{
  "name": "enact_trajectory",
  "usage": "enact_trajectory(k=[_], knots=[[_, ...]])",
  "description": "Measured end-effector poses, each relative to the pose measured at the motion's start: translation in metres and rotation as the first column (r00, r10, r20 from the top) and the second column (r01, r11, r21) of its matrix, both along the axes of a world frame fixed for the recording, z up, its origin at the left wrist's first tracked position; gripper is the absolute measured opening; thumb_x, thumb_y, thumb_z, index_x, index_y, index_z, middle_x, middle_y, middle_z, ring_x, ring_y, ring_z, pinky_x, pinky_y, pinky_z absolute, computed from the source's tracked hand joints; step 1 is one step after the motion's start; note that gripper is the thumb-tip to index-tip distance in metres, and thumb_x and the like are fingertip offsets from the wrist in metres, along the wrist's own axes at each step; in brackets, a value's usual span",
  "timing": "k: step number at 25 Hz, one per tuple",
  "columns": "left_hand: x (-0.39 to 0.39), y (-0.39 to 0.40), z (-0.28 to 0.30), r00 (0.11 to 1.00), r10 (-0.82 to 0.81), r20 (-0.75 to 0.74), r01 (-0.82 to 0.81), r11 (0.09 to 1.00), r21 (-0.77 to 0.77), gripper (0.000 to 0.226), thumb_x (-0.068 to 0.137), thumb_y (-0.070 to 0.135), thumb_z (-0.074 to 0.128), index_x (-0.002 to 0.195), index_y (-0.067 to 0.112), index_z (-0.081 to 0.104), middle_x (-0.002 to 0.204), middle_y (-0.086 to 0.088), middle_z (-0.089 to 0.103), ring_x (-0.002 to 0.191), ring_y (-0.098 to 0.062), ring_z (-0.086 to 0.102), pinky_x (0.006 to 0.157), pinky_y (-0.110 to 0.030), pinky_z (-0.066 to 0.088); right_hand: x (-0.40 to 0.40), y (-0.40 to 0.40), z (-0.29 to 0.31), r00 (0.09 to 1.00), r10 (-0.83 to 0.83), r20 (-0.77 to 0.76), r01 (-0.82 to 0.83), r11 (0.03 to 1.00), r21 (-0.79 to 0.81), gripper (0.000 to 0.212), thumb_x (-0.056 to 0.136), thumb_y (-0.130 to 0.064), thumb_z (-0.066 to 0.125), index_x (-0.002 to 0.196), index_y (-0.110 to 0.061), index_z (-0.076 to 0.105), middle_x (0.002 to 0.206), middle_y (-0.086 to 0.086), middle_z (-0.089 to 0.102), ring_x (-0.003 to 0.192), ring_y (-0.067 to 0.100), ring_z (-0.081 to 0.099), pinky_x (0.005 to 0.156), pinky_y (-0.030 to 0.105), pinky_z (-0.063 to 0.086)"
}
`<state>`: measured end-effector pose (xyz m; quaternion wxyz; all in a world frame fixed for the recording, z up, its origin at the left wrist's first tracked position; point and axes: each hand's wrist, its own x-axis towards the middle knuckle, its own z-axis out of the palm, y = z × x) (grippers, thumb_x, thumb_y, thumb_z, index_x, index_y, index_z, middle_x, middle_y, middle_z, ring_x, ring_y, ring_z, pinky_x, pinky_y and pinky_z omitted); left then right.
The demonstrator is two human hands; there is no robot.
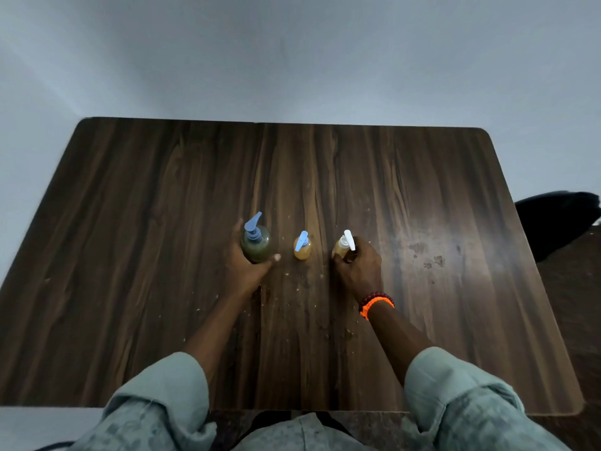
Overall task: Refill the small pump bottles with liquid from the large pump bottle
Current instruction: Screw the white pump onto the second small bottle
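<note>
Three pump bottles stand upright in a row near the middle of the dark wooden table. The large bottle holds greenish liquid and has a blue pump; my left hand is wrapped around its body from the left and front. A small bottle with amber liquid and a blue pump stands free between my hands. Another small amber bottle with a white pump is on the right, with my right hand closed around its right side and base.
Crumbs and dried stains speckle the tabletop around and in front of the bottles, with a smudged patch to the right. A dark object sits beyond the table's right edge. A pale wall rises behind the far edge.
</note>
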<state>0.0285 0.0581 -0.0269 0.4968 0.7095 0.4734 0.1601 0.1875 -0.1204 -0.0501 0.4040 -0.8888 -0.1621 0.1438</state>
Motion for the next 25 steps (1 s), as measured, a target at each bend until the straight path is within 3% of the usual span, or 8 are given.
enact_trajectory(k=[3, 7, 10, 12, 15, 18, 21, 25], knots=[[0.013, -0.015, 0.019, 0.984, 0.17, -0.054, -0.161, 0.976, 0.145, 0.1, 0.062, 0.049, 0.097, 0.142, 0.02, 0.045, 0.144, -0.009, 0.051, 0.128, -0.022, 0.053, 0.102, -0.04, 0.051, 0.001, 0.0, -0.001, 1.0, 0.002, -0.016, -0.002, 1.0, 0.0, 0.029, 0.083, -0.015, 0.077, 0.11, -0.008, 0.069, 0.1, 0.013, 0.073, 0.093, 0.03, 0.068, 0.084, 0.044, 0.057], [0.019, -0.013, 0.032, 0.988, 0.146, -0.047, -0.138, 0.98, 0.142, 0.071, 0.075, 0.03, 0.093, 0.132, 0.012, 0.055, 0.135, -0.012, 0.059, 0.122, -0.03, 0.061, 0.102, -0.049, 0.054, 0.002, -0.001, -0.003, 1.0, 0.008, -0.027, -0.008, 1.0, -0.002, 0.033, 0.083, -0.016, 0.079, 0.113, -0.01, 0.068, 0.103, 0.01, 0.073, 0.093, 0.025, 0.067, 0.083, 0.038, 0.057], [0.011, 0.0, 0.035, 1.0, 0.004, 0.005, -0.004, 1.0, 0.025, 0.071, 0.078, 0.006, 0.087, 0.139, 0.019, 0.055, 0.142, -0.004, 0.06, 0.13, -0.024, 0.059, 0.11, -0.043, 0.051, 0.001, -0.001, -0.003, 0.999, 0.009, -0.042, -0.01, 1.0, -0.001, 0.036, 0.084, -0.018, 0.078, 0.118, -0.012, 0.067, 0.11, 0.009, 0.073, 0.097, 0.021, 0.065, 0.085, 0.032, 0.054], [0.008, 0.0, 0.034, 1.0, -0.007, -0.027, 0.008, 1.0, 0.029, 0.079, 0.077, 0.015, 0.091, 0.144, 0.021, 0.05, 0.146, -0.005, 0.056, 0.133, -0.023, 0.056, 0.111, -0.042, 0.049, 0.002, -0.002, -0.003, 0.999, 0.012, -0.051, -0.012, 1.0, 0.006, 0.037, 0.085, -0.017, 0.078, 0.12, -0.012, 0.067, 0.111, 0.009, 0.073, 0.096, 0.02, 0.065, 0.086, 0.032, 0.054], [0.009, -0.006, 0.029, 0.986, 0.146, -0.084, -0.143, 0.989, 0.041, 0.09, 0.068, 0.042, 0.095, 0.142, 0.021, 0.047, 0.144, -0.008, 0.055, 0.129, -0.026, 0.058, 0.106, -0.048, 0.054, 0.001, -0.001, -0.001, 0.998, 0.017, -0.057, -0.016, 1.0, 0.018, 0.039, 0.085, -0.016, 0.078, 0.122, -0.011, 0.066, 0.112, 0.008, 0.073, 0.094, 0.015, 0.062, 0.087, 0.033, 0.055], [0.009, -0.008, 0.02, 0.994, 0.104, -0.029, -0.103, 0.994, 0.021, 0.073, 0.077, 0.032, 0.091, 0.138, 0.024, 0.051, 0.143, -0.004, 0.06, 0.124, -0.02, 0.06, 0.104, -0.044, 0.055, 0.001, -0.002, -0.001, 0.999, 0.021, -0.048, -0.02, 1.0, 0.024, 0.039, 0.085, -0.015, 0.078, 0.123, -0.011, 0.066, 0.112, 0.009, 0.073, 0.094, 0.016, 0.062, 0.088, 0.036, 0.056], [0.005, -0.002, 0.015, 0.999, 0.012, -0.029, -0.013, 1.0, -0.01, 0.074, 0.081, 0.022, 0.088, 0.145, 0.027, 0.05, 0.146, -0.001, 0.06, 0.123, -0.012, 0.056, 0.109, -0.043, 0.051, 0.0, -0.003, -0.003, 0.999, 0.017, -0.042, -0.015, 0.999, 0.034, 0.039, 0.086, -0.015, 0.077, 0.123, -0.012, 0.066, 0.112, 0.009, 0.073, 0.096, 0.02, 0.065, 0.089, 0.04, 0.058], [0.007, -0.004, 0.019, 0.998, 0.041, -0.044, -0.039, 0.999, 0.037, 0.077, 0.075, 0.041, 0.091, 0.14, 0.027, 0.054, 0.142, 0.0, 0.059, 0.124, -0.017, 0.059, 0.102, -0.038, 0.052, -0.001, -0.002, -0.002, 0.997, 0.026, -0.072, -0.023, 0.999, 0.04, 0.043, 0.088, -0.017, 0.076, 0.129, -0.013, 0.064, 0.119, 0.009, 0.072, 0.106, 0.026, 0.067, 0.092, 0.037, 0.055]])
